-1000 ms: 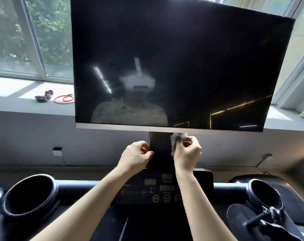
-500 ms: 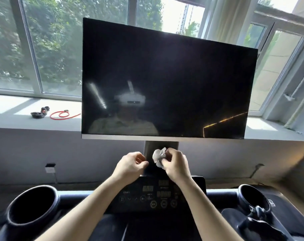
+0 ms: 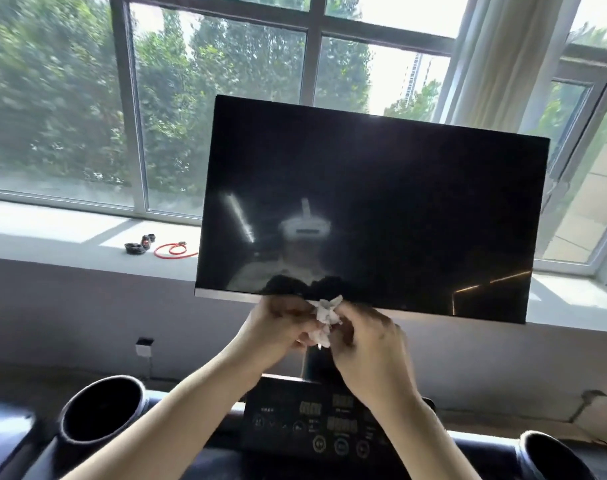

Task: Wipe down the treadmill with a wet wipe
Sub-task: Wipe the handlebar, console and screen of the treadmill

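Since the last frame my view has tipped up and both hands have lifted off the screen post, meeting just under the screen's lower edge. My left hand (image 3: 278, 325) and right hand (image 3: 371, 344) both pinch the crumpled wet wipe (image 3: 324, 320) between them, fingers curled on it from either side; the wipe sits in front of the silver bottom edge of the dark screen (image 3: 381, 202), and I cannot tell if it touches it. The control panel (image 3: 316, 424) lies below my wrists, partly hidden by the right forearm. Open space: to the left of the screen, above the windowsill (image 3: 52, 233), and under the screen to either side of the post (image 3: 312, 367). Cup holders flank the panel, left (image 3: 101, 410) and right (image 3: 551, 455). On the sill, well apart from my hands, lie a red cord (image 3: 174, 251) and a small dark object (image 3: 135, 245).
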A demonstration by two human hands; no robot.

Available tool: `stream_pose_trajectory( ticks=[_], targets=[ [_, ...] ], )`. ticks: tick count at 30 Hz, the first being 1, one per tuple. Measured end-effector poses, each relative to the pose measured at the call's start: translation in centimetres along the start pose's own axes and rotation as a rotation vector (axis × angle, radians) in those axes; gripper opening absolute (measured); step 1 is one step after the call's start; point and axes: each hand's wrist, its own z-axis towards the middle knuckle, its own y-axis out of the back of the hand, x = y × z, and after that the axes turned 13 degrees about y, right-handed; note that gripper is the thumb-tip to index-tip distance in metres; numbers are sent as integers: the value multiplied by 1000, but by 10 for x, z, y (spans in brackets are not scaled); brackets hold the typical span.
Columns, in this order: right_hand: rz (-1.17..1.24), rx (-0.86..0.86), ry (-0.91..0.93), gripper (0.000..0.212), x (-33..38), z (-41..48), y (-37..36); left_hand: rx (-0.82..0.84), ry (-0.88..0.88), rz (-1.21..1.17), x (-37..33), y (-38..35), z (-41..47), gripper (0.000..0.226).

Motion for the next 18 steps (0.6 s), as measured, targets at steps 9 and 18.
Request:
stream_pose_trajectory(
  ticks=[9, 18],
  targets=[
    [213, -82, 214, 32, 6, 5, -27, -223, 72, -65, -12, 10, -16, 7],
    [543, -85, 205, 33, 36, 29, -69, -203, 68, -38, -3, 78, -41, 12]
  ],
)
